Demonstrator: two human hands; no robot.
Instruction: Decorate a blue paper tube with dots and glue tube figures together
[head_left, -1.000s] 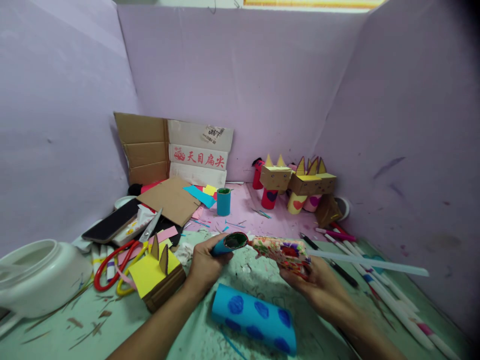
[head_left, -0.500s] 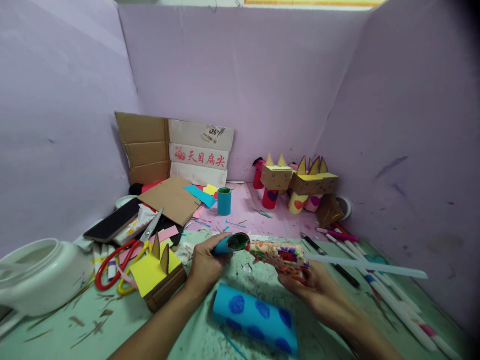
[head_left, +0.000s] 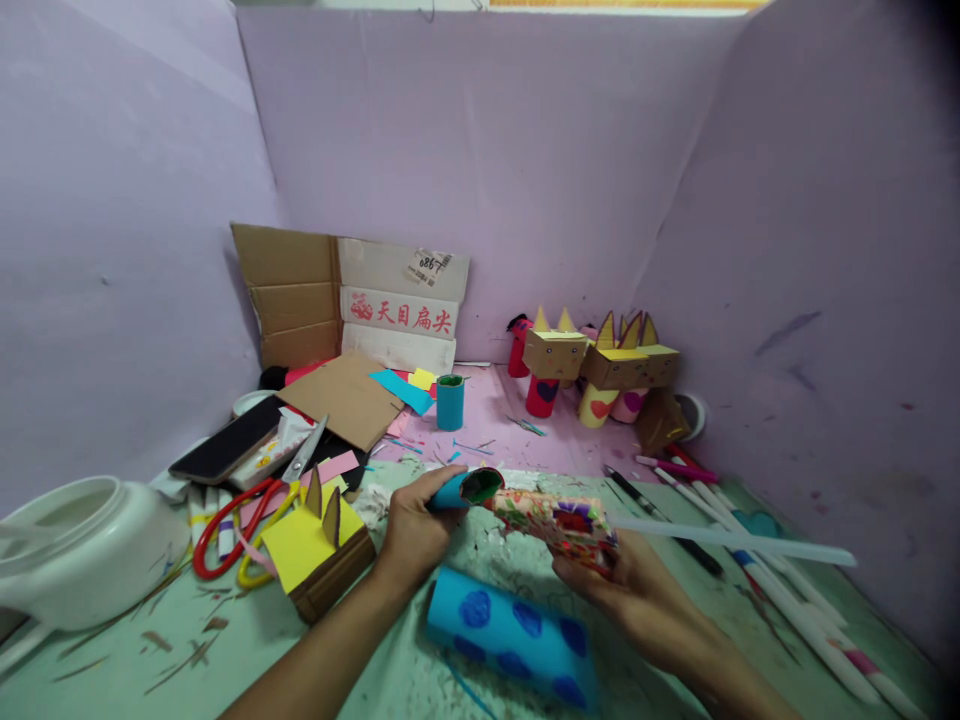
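My left hand (head_left: 416, 535) is closed around a short blue paper tube (head_left: 451, 491), tilted so its dark green inside faces right. My right hand (head_left: 645, 590) grips a hot glue gun (head_left: 555, 515) with a floral pattern. Its tip meets the rim of the tube, though I cannot tell whether they touch. A long translucent glue stick (head_left: 750, 540) juts from the gun's back end to the right. Below both hands lies a longer blue paper roll (head_left: 510, 635) with dark blue spots. To the left of my left wrist is a cardboard box head (head_left: 319, 560) with a yellow top and two pointed ears.
Red-handled scissors (head_left: 225, 535), a phone (head_left: 229, 440) and a white pot (head_left: 97, 550) are at the left. Behind stands another blue tube (head_left: 450, 403). Cardboard cat figures (head_left: 555, 355) line the back right. Markers (head_left: 795, 600) lie at the right.
The glue gun's tip has shifted very slightly along the rim of the blue tube. Both hands keep their hold, and everything else looks the same.
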